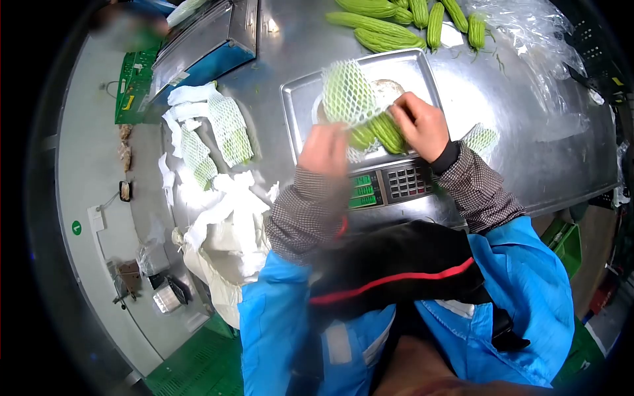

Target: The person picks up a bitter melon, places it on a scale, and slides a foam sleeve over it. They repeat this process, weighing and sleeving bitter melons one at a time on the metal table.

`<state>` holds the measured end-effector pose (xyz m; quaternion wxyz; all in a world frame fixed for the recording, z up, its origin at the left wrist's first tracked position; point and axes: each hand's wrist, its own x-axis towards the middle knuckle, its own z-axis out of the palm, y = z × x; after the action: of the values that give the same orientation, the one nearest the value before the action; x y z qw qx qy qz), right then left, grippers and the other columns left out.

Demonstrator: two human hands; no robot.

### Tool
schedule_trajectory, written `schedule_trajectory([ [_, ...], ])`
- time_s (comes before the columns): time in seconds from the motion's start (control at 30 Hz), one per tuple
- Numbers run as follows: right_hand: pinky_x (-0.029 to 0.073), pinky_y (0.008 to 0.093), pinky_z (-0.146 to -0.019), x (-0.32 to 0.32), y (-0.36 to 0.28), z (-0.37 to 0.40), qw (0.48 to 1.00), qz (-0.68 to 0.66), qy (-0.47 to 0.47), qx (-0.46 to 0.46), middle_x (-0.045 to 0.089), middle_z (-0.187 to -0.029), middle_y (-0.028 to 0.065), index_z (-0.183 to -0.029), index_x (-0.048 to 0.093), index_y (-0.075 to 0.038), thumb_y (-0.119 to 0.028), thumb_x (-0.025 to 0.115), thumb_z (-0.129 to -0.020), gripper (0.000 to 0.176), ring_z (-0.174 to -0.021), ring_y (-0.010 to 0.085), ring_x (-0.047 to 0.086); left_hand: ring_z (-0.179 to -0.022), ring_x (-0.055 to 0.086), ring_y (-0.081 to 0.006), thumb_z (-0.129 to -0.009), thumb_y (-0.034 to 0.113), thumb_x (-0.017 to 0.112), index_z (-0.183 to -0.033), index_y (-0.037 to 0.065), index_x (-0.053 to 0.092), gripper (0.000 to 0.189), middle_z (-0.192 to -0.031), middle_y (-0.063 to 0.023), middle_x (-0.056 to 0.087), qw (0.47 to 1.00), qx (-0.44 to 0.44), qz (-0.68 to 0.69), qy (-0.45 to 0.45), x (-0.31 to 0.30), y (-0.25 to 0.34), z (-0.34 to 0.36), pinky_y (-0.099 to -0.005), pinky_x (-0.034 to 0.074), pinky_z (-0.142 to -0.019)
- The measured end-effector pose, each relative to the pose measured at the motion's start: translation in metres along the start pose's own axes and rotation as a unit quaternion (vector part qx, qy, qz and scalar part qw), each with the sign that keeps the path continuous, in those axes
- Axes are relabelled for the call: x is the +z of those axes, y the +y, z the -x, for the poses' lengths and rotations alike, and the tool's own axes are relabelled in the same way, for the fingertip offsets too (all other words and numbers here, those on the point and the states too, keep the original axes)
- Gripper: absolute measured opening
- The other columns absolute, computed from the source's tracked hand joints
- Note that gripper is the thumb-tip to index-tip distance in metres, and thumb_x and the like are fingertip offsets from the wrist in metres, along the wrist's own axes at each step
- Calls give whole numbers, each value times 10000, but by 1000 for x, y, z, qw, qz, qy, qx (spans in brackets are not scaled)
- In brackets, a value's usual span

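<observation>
A white foam net sleeve (348,92) is stretched around pale green bitter melons (386,134) above the steel pan (422,69) of a scale. My right hand (421,125) pinches the sleeve's edge from the right, fingers closed. On the other side my left hand (322,148), blurred by motion, is curled at the same edge, which runs taut between the two hands. Part of the melons is hidden by the net and my fingers. Below the hands sits the scale's keypad (406,181) with green displays.
Several unwrapped bitter melons (389,26) lie at the back, near clear plastic film (528,39). Netted melons (228,129) and white paper strips (231,204) are at left. A white sack (218,284) stands at the table edge. Another netted piece (482,138) lies right of the scale.
</observation>
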<state>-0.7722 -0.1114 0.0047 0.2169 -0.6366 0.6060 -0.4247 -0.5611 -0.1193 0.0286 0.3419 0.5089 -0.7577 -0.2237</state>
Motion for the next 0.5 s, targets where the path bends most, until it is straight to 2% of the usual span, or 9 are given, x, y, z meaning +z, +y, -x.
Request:
schedule_trajectory([
  [0.1,474,393,-591,-3,-9,-2,994,-91,51,42,598,-733,134,-833,568,-49,-187,594,-863,143,-666,326,601,-629,561,-193,-871,61,600,-956,5,625,105,-801,-106,567,995,77,-51,-29,-11,6,-2,-287,452,-582],
  [0.17,476,389,-594,-8,6,5,999,-11,-31,-12,592,-725,136,-823,572,-48,-195,604,-852,153,-662,316,602,-658,554,-161,-889,79,581,-931,4,631,99,-804,-97,565,985,133,-78,-82,-6,-8,2,-266,452,-616],
  [0.23,477,388,-607,-15,15,13,995,53,-70,-55,586,-704,122,-774,569,-36,-212,619,-833,192,-668,304,605,-680,556,-148,-897,80,569,-943,6,633,108,-801,-82,569,994,35,24,-105,3,-19,12,-262,459,-638],
  [0.27,486,387,-620,-25,12,14,990,53,-130,-23,601,-784,124,-873,587,-31,-270,660,-807,259,-726,304,617,-691,557,-142,-901,80,563,-949,8,634,113,-800,-75,572,990,-16,76,-115,7,-26,17,-261,462,-649],
  [0.3,493,388,-629,-31,5,14,987,77,-135,-46,599,-837,135,-990,568,-26,-304,685,-783,366,-753,308,616,-743,567,-138,-893,112,594,-1104,5,588,237,-865,-65,581,974,-170,124,-84,12,-33,18,-266,479,-683],
  [0.37,514,393,-658,-32,-3,19,969,143,-198,-48,575,-948,175,-1325,392,-27,-379,747,-714,790,-809,324,612,-895,587,-202,-844,172,656,-1245,-10,473,476,-1027,-142,570,963,-230,130,-46,17,-37,6,-314,493,-773],
  [0.4,502,393,-692,-27,-6,23,955,191,-222,-44,578,-955,162,-1407,301,-25,-297,766,-708,883,-807,314,615,-971,596,-234,-820,202,688,-1315,-18,416,606,-1109,-181,564,957,-256,132,-24,15,-29,-8,-337,499,-818],
  [0.47,504,401,-742,-12,0,25,953,154,-262,18,576,-1066,184,-1426,270,-24,-261,755,-720,888,-893,327,615,-1069,574,-265,-748,211,756,-1428,-18,206,904,-1204,-253,514,924,-326,167,-106,20,-17,-27,-364,497,-878],
  [0.5,502,389,-785,-8,4,27,972,98,-214,-5,560,-1146,215,-1413,298,-18,-211,727,-747,814,-965,340,604,-1044,589,-261,-757,197,751,-1435,-20,169,919,-1192,-242,522,953,-248,149,-94,36,-36,-26,-359,506,-866],
])
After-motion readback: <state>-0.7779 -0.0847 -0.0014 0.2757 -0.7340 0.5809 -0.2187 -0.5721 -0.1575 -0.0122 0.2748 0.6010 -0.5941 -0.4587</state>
